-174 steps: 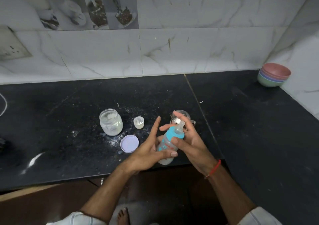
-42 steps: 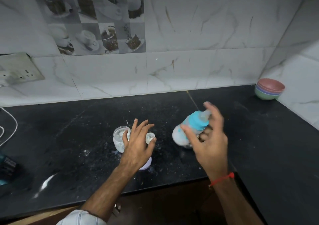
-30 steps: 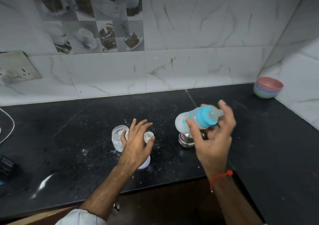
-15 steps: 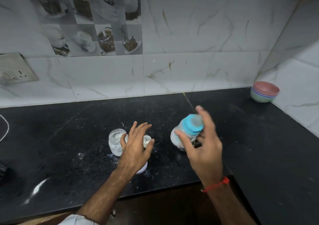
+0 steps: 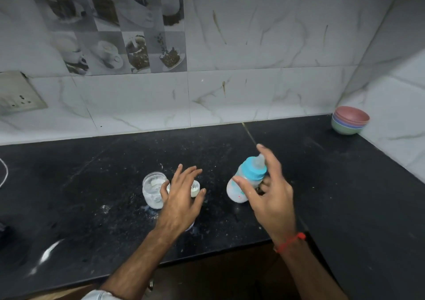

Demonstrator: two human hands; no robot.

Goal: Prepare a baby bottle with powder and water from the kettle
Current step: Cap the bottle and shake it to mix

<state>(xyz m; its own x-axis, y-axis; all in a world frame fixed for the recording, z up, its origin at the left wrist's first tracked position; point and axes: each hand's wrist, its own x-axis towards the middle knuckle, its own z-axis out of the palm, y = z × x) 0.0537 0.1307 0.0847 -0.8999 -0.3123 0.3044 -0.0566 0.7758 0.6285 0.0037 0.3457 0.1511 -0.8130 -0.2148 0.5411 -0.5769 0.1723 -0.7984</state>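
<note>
Baby bottle point(image 5: 243, 182), clear plastic, blue collar, milky fill — I hold it tilted above the black stone counter point(image 5: 322, 184), right hand point(image 5: 269, 196) gripping it, likely for mixing. Left hand point(image 5: 181, 198) — fingers spread, hovering over the open glass powder jar point(image 5: 153, 192).

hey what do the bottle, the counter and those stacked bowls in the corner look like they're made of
Bottle: probably translucent plastic, cloudy white inside, with an opaque blue collar and a soft-looking clear teat.
Counter: likely polished black stone such as granite; it is dark, speckled, and has a straight seam.
Bowls: matte pastel, thin rims, so perhaps plastic; too far to be sure.
</note>
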